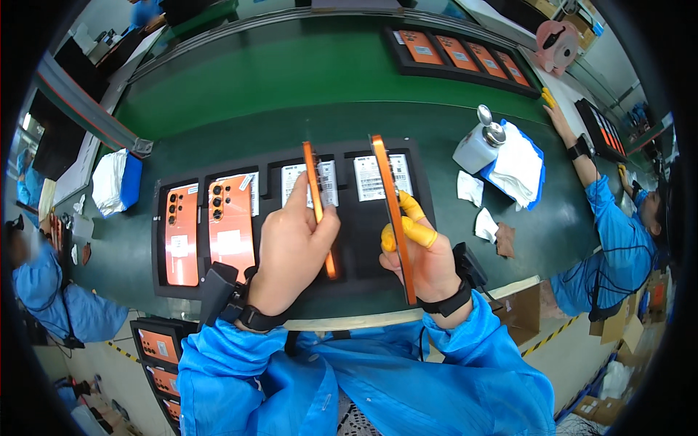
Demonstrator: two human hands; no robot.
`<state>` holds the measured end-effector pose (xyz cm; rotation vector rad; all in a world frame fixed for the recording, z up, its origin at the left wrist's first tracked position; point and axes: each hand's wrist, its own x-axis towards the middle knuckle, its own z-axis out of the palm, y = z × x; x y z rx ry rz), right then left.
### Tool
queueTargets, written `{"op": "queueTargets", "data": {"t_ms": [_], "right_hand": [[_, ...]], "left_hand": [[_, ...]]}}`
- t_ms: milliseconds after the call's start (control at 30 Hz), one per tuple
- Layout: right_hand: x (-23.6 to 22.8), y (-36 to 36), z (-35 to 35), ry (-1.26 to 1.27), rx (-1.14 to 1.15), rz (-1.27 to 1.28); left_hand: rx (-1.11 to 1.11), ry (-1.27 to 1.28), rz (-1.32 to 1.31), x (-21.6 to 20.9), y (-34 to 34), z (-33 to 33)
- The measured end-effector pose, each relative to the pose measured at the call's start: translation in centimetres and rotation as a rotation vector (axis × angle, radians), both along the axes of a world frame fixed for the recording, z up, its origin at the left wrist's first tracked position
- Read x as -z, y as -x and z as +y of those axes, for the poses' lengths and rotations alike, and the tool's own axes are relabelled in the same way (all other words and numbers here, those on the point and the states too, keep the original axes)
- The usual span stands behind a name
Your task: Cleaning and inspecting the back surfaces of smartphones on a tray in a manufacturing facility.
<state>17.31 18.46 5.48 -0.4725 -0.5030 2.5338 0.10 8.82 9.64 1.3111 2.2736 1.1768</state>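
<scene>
My left hand (pixel 287 251) grips an orange phone (pixel 313 182), held upright and edge-on, with the index finger stretched along its side. In my right hand (pixel 436 265), which wears yellow finger cots, is a second orange phone (pixel 391 203), also edge-on and slightly tilted. Both phones are above a black tray (pixel 363 243) with compartments. Two orange phones lie in its left compartments, the outer phone (pixel 182 251) and the inner phone (pixel 231 254), backs and cameras upward. White printed labels show in the compartments behind the held phones, such as the right label (pixel 368 180).
A white pump bottle (pixel 476 149) stands beside a blue box of white wipes (pixel 515 171), with crumpled wipes nearby. Another box of wipes (pixel 110 182) is at left. Farther back, a tray of phones (pixel 398 62) lies on the green belt (pixel 254 87). Co-workers in blue sit at both sides.
</scene>
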Motion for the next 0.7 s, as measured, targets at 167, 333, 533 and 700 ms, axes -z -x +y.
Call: {"op": "queueTargets", "data": {"t_ms": [167,333,533,700], "right_hand": [[-0.1,0.0,0.0,-0.039,-0.034,0.06],[-1.6,0.2,-0.8,-0.192,0.047,-0.217],[-2.4,0.2,-0.7,-0.622,0.252,-0.319],[-1.8,1.9,2.6,-0.804,0.288,-0.542]], "left_hand": [[-0.023,0.08,-0.036,-0.6,-0.2,0.5],[0.023,0.141,0.005,0.7,2.0,-1.2],[0.081,-0.286,-0.571,2.4,2.1,-3.1],[-0.019,-0.194,-0.7,2.7,4.6,0.1]]}}
